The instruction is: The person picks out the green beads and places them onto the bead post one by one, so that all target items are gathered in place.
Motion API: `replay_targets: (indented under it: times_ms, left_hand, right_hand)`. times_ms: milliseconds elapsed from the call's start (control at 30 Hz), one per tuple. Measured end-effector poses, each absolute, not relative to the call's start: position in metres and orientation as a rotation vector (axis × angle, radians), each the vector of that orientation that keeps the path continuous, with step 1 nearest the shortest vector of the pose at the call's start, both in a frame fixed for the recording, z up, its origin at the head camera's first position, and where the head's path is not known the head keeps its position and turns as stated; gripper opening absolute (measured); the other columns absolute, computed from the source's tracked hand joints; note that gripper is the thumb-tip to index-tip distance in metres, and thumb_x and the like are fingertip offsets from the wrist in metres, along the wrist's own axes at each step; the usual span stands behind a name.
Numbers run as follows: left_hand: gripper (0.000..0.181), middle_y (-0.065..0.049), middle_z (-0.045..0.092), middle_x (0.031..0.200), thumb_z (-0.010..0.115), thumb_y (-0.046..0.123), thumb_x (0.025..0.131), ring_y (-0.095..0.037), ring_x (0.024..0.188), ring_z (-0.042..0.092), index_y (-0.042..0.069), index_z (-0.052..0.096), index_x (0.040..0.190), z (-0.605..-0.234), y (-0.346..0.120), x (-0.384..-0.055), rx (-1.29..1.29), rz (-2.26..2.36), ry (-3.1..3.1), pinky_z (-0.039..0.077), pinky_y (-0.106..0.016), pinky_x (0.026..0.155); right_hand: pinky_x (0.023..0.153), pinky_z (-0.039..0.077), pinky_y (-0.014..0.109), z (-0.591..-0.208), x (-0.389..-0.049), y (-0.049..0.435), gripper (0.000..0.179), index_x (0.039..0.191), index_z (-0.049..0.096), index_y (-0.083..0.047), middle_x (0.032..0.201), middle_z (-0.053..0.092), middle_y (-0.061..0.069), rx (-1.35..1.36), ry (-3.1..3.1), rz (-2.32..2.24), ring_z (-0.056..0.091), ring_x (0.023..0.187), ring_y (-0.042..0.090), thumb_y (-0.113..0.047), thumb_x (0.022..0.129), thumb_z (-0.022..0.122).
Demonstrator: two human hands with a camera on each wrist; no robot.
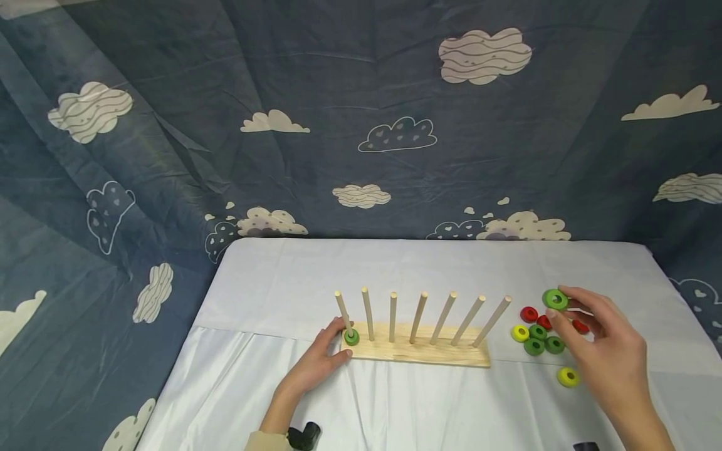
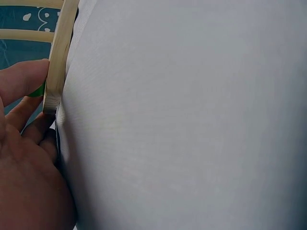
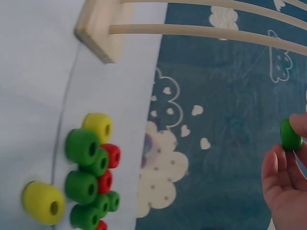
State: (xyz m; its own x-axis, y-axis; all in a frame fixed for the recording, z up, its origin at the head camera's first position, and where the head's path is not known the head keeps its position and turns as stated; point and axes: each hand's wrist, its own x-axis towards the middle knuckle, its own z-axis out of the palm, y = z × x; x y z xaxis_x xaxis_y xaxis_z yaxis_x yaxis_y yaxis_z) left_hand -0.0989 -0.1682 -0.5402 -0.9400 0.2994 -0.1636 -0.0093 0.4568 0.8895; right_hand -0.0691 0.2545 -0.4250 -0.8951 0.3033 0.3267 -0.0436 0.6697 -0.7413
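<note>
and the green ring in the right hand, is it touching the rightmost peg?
Apart. The head view shows white cloth between the rightmost peg and the green ring, pinched in the right hand.

A white cloth (image 1: 282, 269) covers the desk (image 1: 429, 407), wrinkled toward the near left, a faint line running across it. On it lies a wooden peg board (image 1: 417, 352), long side crosswise, its seven pegs (image 1: 393, 316) rising. To its right sits a cluster of thick rings (image 1: 538, 338) — red, yellow, green — with one yellow ring (image 1: 563, 379) apart, nearer the person.
</note>
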Motion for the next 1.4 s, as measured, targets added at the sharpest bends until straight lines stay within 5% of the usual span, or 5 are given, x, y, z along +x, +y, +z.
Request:
replay_targets:
  times_ms: [1400]
  left_hand:
    - [0.056,-0.01,0.032,0.157,0.064,0.018,0.094,-0.035,0.147,0.017,0.02,0.045,0.147,-0.539,-0.167,-0.099,0.235,1.463,2.435,0.012,-0.065,0.113]
  right_hand:
    - [0.097,0.039,0.008,-0.353,-0.09,0.213,0.062,0.133,0.063,-0.013,0.125,0.059,0.005,0.334,-2.372,1.164,0.053,0.107,0.003,0.012,0.078,0.076]
